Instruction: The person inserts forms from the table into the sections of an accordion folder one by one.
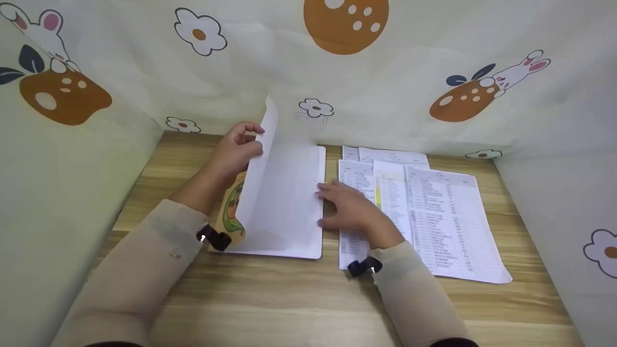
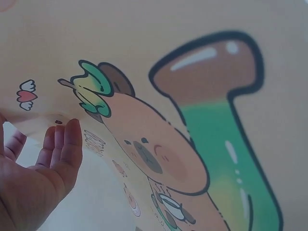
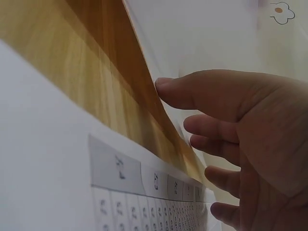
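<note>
A white-lined folder (image 1: 291,202) lies on the table, its cover (image 1: 253,180) standing partly raised. My left hand (image 1: 234,149) pinches the cover's left edge between thumb and fingers. On the cover's outer side, a cartoon capybara (image 2: 154,144) and a green-and-brown figure fill the left wrist view, with the left hand (image 2: 41,178) at the edge. My right hand (image 1: 352,207) has its fingertips and thumb at the folder's right edge, fingers spread and slightly bent. In the right wrist view, the thumb (image 3: 175,94) lies along that edge.
Printed sheets with tables (image 1: 443,217) lie overlapping right of the folder, partly under the right forearm. A yellow strip (image 1: 378,195) shows on one of them. Further sheets (image 1: 395,156) stick out at the back. Patterned curtain walls (image 1: 385,86) enclose the wooden table (image 1: 270,299).
</note>
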Available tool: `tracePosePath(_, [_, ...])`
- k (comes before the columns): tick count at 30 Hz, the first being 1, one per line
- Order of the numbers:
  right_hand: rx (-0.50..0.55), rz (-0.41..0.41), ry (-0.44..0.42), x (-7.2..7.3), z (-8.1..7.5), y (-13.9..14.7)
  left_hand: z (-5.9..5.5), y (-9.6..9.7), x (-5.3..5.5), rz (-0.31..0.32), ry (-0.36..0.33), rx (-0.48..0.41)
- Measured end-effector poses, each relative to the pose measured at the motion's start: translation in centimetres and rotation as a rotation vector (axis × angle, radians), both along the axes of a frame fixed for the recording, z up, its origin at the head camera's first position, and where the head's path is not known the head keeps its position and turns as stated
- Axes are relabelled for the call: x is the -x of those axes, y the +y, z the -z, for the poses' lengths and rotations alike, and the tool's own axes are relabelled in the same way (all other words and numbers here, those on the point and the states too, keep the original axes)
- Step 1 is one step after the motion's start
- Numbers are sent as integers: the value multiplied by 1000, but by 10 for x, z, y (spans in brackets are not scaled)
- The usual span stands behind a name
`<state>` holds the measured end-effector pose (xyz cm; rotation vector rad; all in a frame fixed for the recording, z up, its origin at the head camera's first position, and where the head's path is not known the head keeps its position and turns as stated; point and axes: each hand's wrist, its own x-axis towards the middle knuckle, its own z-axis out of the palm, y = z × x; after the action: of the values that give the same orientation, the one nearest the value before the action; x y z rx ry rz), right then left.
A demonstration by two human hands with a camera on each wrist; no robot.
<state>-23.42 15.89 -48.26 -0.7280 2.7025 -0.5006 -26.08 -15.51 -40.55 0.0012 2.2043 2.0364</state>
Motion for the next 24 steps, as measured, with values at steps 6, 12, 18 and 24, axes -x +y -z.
tracePosePath(6, [14, -1, 3, 0, -2, 0, 1, -1, -1, -6, -2, -26])
tracePosePath(12, [41, 1, 6, 0, -4, 2, 4, -1, -1, -14, -11, -79])
tracePosePath(18, [57, 2, 12, 0, -8, 6, 3, -2, 0, -21, -15, -90])
tracePosePath(24, [94, 21, 20, 1, -12, 17, 2, -4, -1, -35, -26, -107])
